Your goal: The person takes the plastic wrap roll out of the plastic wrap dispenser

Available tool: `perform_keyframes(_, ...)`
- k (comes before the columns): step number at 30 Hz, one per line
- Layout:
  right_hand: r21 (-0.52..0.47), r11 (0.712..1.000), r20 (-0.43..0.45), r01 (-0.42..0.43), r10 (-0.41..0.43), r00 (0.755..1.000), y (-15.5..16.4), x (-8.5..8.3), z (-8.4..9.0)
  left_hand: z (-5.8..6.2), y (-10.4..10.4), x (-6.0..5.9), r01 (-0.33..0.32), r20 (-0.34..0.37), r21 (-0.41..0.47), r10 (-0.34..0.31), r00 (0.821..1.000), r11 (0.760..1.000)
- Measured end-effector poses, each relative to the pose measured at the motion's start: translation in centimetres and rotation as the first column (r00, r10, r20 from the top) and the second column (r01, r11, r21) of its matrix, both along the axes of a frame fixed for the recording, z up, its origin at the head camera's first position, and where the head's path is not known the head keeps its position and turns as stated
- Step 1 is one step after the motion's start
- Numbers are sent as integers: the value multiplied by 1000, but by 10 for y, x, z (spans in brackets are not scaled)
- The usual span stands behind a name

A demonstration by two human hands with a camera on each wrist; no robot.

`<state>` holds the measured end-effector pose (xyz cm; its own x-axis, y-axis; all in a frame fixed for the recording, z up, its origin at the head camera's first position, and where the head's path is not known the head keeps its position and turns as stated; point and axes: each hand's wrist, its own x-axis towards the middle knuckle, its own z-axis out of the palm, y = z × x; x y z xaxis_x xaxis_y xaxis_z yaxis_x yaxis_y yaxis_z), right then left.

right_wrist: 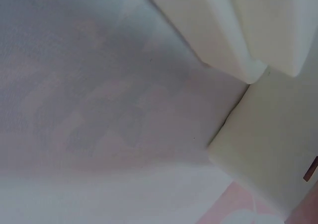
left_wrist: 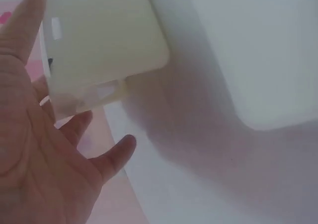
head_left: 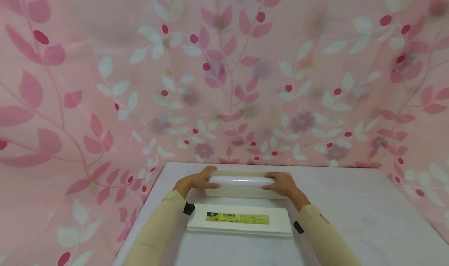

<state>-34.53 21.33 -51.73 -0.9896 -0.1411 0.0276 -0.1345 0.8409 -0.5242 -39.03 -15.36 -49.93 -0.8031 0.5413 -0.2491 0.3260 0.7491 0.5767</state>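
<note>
A white roll of cling film (head_left: 242,180) lies along a cream oblong box base (head_left: 245,194) near the table's far edge. My left hand (head_left: 197,181) grips the roll's left end, thumb along its front. At the other end, my right hand (head_left: 283,184) has its fingers curled over the roll. The box's white lid (head_left: 240,220), with a yellow-green label, lies flat on the table just in front of the base. The left wrist view shows my palm (left_wrist: 39,154) beside a corner of the cream base (left_wrist: 104,40). No hand appears in the right wrist view, only box corners.
The white table (head_left: 350,211) stretches to the right of the box. Its left edge (head_left: 147,203) runs close to my left forearm. A pink leaf-patterned curtain (head_left: 224,83) hangs behind and on both sides.
</note>
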Motion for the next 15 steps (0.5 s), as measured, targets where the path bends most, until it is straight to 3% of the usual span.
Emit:
perform_keyframes(6,20,1000,-11,-6,6,1000,-6,-1,1,-3,-3,3,-5,17,73,3,1000,997)
perform_keyframes(11,39,999,6,11,-11,1000,-4,-1,-1,-3,-1,3,22,36,82,-25,999,996)
perform_keyframes(15,31,1000,7,3,-3,1000,-2,1,-2,-3,2,4,-2,59,102,-4,998,995)
